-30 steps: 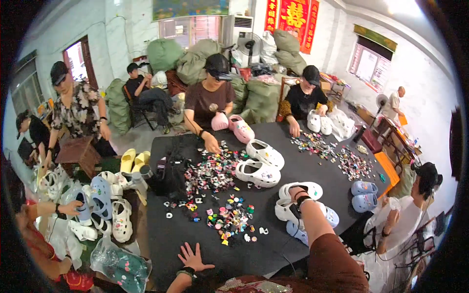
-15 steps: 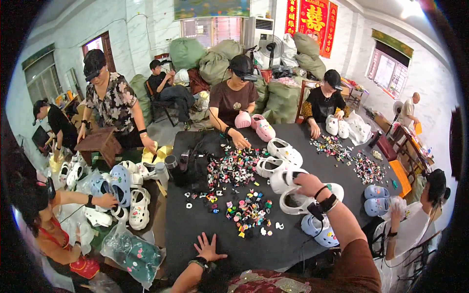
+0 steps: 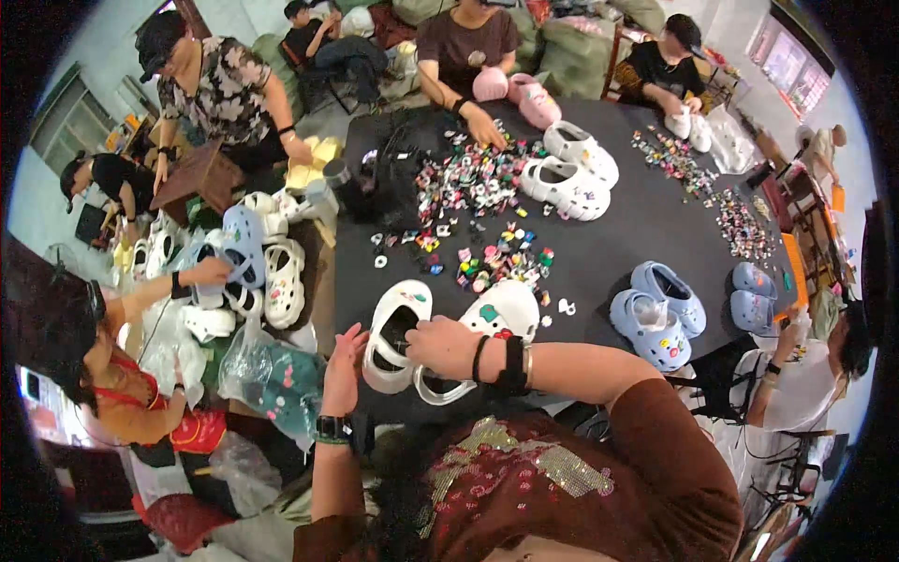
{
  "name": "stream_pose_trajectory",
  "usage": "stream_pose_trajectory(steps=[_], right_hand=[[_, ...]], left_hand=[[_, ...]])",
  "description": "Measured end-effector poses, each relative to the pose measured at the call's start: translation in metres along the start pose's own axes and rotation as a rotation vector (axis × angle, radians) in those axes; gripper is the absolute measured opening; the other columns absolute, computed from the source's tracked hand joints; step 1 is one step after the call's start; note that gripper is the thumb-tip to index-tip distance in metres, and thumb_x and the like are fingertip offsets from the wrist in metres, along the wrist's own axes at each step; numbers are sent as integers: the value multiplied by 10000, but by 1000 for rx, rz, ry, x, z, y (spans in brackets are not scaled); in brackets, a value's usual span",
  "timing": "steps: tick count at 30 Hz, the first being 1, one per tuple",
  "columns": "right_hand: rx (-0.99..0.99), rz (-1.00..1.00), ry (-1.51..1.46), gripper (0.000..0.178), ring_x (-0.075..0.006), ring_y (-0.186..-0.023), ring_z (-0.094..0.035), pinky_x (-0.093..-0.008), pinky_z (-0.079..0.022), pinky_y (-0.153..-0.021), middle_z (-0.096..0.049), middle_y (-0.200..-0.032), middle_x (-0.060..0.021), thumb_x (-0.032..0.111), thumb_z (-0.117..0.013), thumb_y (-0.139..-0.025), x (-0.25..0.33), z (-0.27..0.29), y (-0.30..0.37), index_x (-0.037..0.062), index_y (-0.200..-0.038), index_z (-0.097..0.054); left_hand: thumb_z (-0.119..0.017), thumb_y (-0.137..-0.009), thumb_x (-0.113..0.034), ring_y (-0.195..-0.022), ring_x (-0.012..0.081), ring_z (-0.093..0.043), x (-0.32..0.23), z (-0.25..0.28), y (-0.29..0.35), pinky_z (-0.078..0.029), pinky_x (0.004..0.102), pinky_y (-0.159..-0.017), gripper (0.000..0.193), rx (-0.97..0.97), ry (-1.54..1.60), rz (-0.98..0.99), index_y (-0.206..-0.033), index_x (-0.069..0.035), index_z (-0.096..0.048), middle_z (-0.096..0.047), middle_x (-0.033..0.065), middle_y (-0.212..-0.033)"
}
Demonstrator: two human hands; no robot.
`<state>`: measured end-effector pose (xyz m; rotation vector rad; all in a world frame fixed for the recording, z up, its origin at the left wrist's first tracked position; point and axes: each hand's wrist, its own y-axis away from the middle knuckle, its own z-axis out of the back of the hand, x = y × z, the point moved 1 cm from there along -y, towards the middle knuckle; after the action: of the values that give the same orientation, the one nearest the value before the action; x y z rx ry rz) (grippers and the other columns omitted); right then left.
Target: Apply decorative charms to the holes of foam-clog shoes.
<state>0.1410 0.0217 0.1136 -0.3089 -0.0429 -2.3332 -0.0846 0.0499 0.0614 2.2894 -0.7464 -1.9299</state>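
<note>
At the table's near edge, my right hand grips a pair of white clogs where the two shoes meet. The left white clog shows its opening, and the other white clog bears a green charm and a red one on its upper. Part of both shoes is hidden behind my fingers. My left hand is raised just left of the pair, fingers stretched, holding nothing. Loose shoe charms in many colours lie just beyond the clogs.
A blue pair of clogs stands to the right, with smaller-looking blue clogs beyond. Another white pair and pink clogs sit farther back. Co-workers surround the black table; a clear bag lies left.
My right hand has brought the white clogs from the table's right middle to its near edge. My left hand has lifted off the tabletop beside them. The view has tilted down.
</note>
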Motion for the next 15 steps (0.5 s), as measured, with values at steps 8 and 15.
stream_pose_trajectory(steps=[8,15], right_hand=[[-119,205,-53,251,-236,-988,-530,-371,-425,-826,-576,-1010,-58,193,-625,-748,14,-112,-14,123,-989,-615],[-312,-96,-374,281,-335,-1027,-540,-411,-453,-867,-578,-1049,-150,132,-605,-781,-42,-55,45,37,-1045,-593]], left_hand=[[-608,-881,-357,-1233,355,-431,55,29,20,-341,420,-1016,548,-293,-881,-149,-1266,15,-492,-484,232,-1300],[-624,-880,-231,-976,319,-538,22,4,25,-416,412,-879,354,-378,-1105,-411,-1124,15,-552,-595,182,-1008]])
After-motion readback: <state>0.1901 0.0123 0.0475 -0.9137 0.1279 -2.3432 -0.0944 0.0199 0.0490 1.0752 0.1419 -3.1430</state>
